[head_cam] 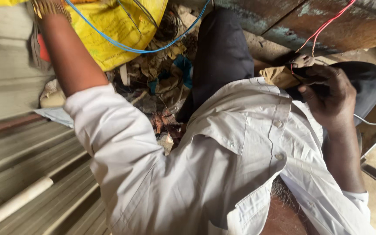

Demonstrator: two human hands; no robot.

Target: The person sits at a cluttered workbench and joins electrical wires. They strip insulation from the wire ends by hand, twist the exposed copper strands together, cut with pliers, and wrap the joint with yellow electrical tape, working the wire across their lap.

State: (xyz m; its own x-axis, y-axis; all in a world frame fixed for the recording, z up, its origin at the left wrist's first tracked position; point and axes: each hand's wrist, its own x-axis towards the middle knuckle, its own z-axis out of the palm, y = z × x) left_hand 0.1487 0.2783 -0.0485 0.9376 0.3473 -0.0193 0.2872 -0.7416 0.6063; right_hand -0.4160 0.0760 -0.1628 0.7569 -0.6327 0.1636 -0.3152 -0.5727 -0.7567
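Below my head camera, my right hand [327, 93] is curled tight around a small dark object [303, 61], which sits against my dark trouser leg [223, 52]. From that object a thin red wire [327, 24] runs up toward the top edge. My left arm stretches up and away in its rolled white sleeve [109, 126]; my left hand leaves the frame at the top, so I cannot tell how its fingers stand. Beside that arm lies a yellow sack [109, 30] with a blue wire [131, 48] looped across it, above a heap of crumpled scraps [162, 82]. Corrugated metal sheeting [27, 165] fills the left side.
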